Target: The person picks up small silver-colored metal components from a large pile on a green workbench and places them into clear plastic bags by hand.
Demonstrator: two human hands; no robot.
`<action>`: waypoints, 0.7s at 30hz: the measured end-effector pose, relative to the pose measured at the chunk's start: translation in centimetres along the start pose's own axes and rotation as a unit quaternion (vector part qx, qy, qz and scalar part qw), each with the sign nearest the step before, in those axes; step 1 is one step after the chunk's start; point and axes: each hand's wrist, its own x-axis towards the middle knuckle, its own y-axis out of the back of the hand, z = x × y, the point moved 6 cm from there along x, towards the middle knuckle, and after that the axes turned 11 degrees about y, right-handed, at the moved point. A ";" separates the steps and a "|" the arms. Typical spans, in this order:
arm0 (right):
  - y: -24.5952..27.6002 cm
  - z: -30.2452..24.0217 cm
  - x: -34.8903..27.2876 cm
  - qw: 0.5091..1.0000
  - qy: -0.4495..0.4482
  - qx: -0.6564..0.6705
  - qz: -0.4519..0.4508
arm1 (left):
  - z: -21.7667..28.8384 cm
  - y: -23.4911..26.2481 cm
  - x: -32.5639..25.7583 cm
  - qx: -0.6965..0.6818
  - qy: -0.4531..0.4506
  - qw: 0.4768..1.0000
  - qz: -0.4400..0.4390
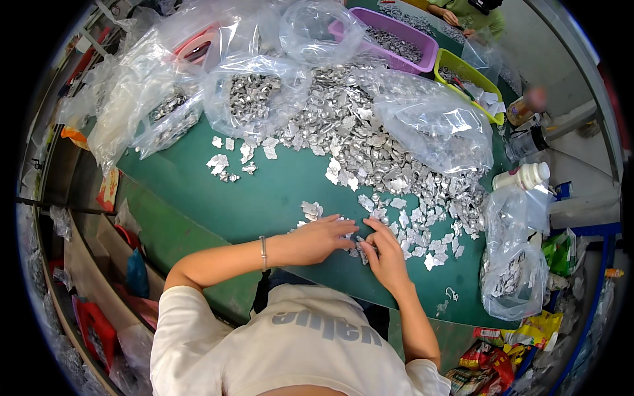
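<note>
Small flat silvery metal pieces with wavy edges lie on the green tabletop [191, 178], in front of my body. My left hand [316, 240] reaches over a few of them, its fingers stretched out and a bracelet on its wrist. Opposite it, my right hand [387, 256] has its fingers bent and spread, touching or nearly touching pieces between the two hands. The fingers partly hide those pieces. A loose metal piece [312, 210] lies just beyond my left hand. Scattered pieces [417, 228] spread to the right, joining a large heap of metal pieces [356, 142].
Clear plastic bags of metal pieces [247, 99] line the far side; another bag [515, 277] sits at the right edge. A purple bin [422, 61] and a yellow-green bin [485, 82] stand far right, near a white bottle [525, 176]. Another person's hand [450, 18] works beyond.
</note>
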 end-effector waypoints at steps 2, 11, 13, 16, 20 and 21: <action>1.6 0.9 0.3 0.995 -0.045 0.031 0.079 | -1.0 1.9 0.6 -0.102 0.064 0.992 -0.018; 1.7 3.8 6.7 0.969 0.044 -0.162 0.181 | -6.1 4.5 7.1 0.019 0.231 0.933 0.275; 0.7 3.2 6.2 0.965 0.042 -0.189 0.175 | -6.0 3.8 6.6 0.037 0.220 0.945 0.241; -0.3 2.1 5.7 0.980 0.044 -0.169 0.099 | -6.2 3.1 5.6 0.025 0.227 0.952 0.205; -0.1 1.9 5.3 0.986 -0.081 0.106 0.096 | -6.1 4.8 4.1 -0.053 0.228 0.949 0.211; 0.8 2.0 5.8 0.991 -0.036 0.057 0.119 | -6.0 5.6 4.0 -0.067 0.230 0.946 0.221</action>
